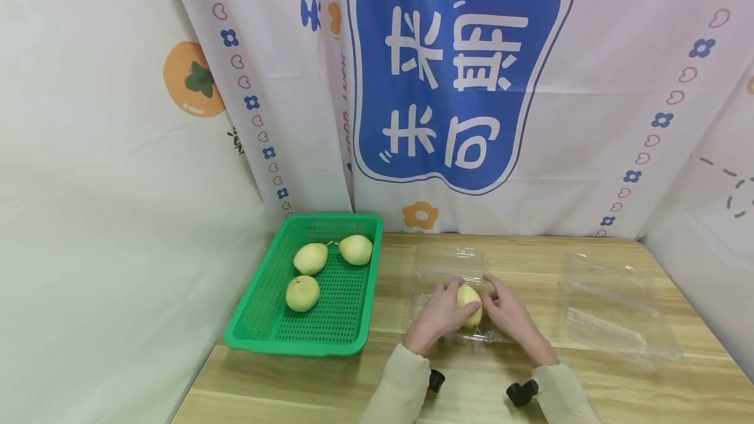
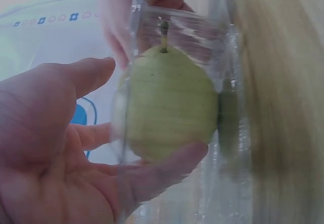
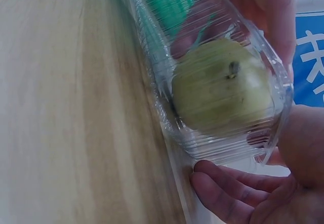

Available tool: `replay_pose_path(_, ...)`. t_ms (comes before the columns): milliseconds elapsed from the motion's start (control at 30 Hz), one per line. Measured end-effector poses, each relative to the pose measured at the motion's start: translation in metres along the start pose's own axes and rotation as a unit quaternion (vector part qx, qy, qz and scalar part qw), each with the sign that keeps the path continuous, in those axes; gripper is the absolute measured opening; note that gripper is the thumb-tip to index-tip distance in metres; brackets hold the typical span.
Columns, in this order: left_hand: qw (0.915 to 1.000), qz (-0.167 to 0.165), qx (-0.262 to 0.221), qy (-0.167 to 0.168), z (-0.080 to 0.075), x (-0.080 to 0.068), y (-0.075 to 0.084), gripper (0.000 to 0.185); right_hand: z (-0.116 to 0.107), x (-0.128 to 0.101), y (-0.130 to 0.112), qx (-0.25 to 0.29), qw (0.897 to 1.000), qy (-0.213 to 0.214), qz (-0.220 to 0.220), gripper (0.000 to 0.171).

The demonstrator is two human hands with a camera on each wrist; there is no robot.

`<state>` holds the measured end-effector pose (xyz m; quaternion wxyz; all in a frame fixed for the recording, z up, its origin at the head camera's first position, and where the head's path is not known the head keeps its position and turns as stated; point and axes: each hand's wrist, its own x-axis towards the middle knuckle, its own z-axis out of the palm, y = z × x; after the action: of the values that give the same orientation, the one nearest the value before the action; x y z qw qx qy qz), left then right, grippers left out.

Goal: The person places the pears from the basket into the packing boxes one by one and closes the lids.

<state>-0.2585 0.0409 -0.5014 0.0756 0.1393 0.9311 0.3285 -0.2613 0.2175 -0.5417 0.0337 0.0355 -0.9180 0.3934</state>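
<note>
A pale yellow-green pear (image 1: 469, 303) lies in an open clear plastic box (image 1: 450, 260) on the table. My left hand (image 1: 446, 309) reaches over the left side of the box, one finger resting against the pear (image 2: 167, 102). The thumb (image 2: 96, 75) stands apart from the fruit in the left wrist view. My right hand (image 1: 511, 313) is at the right side of the box, its fingertips (image 3: 205, 168) beside the outer wall. Clear plastic (image 3: 202, 148) partly covers the pear in the right wrist view, and the right thumb's tip is hidden there.
A green perforated basket (image 1: 368, 306) to the left holds several pears, including one pear (image 1: 303, 294) near its middle. Another clear plastic box (image 1: 612, 300) stands at the right. A printed curtain (image 1: 589, 149) hangs behind the wooden table (image 1: 283, 398).
</note>
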Motion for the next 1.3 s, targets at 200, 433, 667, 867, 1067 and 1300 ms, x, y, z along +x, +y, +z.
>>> replay_pose_path(200, 0.9998, 0.007, 0.011, -0.013, -0.007, -0.005, 0.001, 0.062, 0.001, -0.001, 0.001, 0.000, 1.000, 0.002, 0.005, 0.050)
replay_pose_path(433, 0.9981, 0.026, 0.054, -0.013, -0.017, -0.012, -0.001, 0.061, 0.001, 0.000, 0.002, 0.009, 1.000, 0.008, 0.000, 0.050)
replay_pose_path(667, 0.9950, 0.052, 0.084, 0.012, -0.028, -0.014, -0.003, 0.058, 0.000, 0.001, 0.001, 0.002, 1.000, 0.008, 0.002, 0.051)
replay_pose_path(867, 0.9928, 0.060, 0.101, 0.024, -0.037, -0.015, -0.002, 0.059, -0.001, 0.001, -0.002, 0.008, 1.000, 0.002, 0.003, 0.050)
replay_pose_path(1067, 0.9928, 0.067, 0.095, 0.030, -0.046, -0.019, 0.002, 0.059, -0.001, 0.000, -0.002, 0.010, 1.000, 0.002, 0.007, 0.050)
replay_pose_path(1300, 0.9928, 0.071, 0.087, 0.043, -0.059, -0.024, 0.007, 0.058, 0.000, 0.000, -0.001, 0.012, 1.000, 0.005, 0.005, 0.049)
